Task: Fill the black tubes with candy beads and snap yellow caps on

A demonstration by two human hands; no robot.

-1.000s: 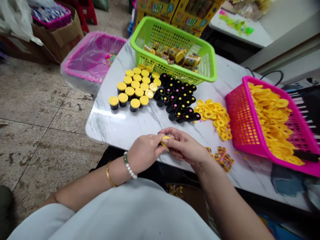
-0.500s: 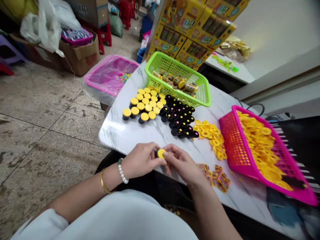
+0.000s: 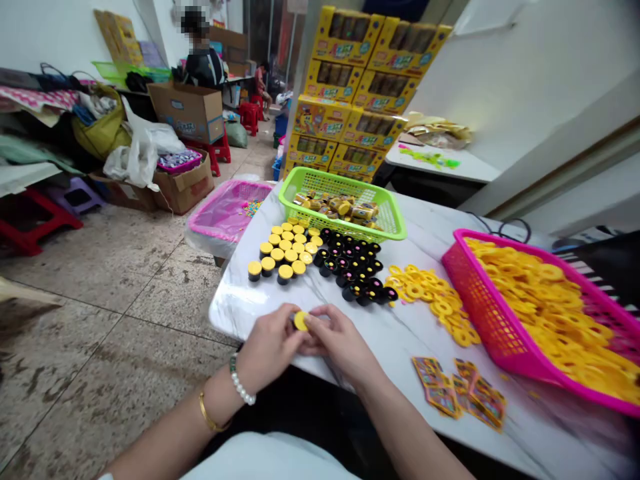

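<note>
Near the table's front edge, my left hand [image 3: 270, 343] is closed around a small black container with a yellow lid [image 3: 301, 321]. The fingers of my right hand [image 3: 343, 343] pinch the lid from the other side. Most of the container's body is hidden by the fingers. Beyond my hands stand several black containers with yellow lids [image 3: 277, 255]. To their right are open black cups [image 3: 356, 257], with small pink and yellow pieces showing inside. Loose yellow ring-shaped parts [image 3: 443, 307] lie beside these cups. Printed cards [image 3: 435, 387] rest on the table right of my hands.
A green basket [image 3: 345, 230] of wrapped pieces stands at the table's back. At right is a pink basket [image 3: 480, 333] full of yellow parts. A plastic-lined pink tub [image 3: 215, 213] sits beyond the left edge. Yellow boxes [image 3: 345, 120] are stacked behind. A person [image 3: 204, 67] is far back.
The camera has tilted up, so more of the room shows and the table sits lower in view. Both hands keep hold of the yellow-lidded container, with only slight finger movement.
</note>
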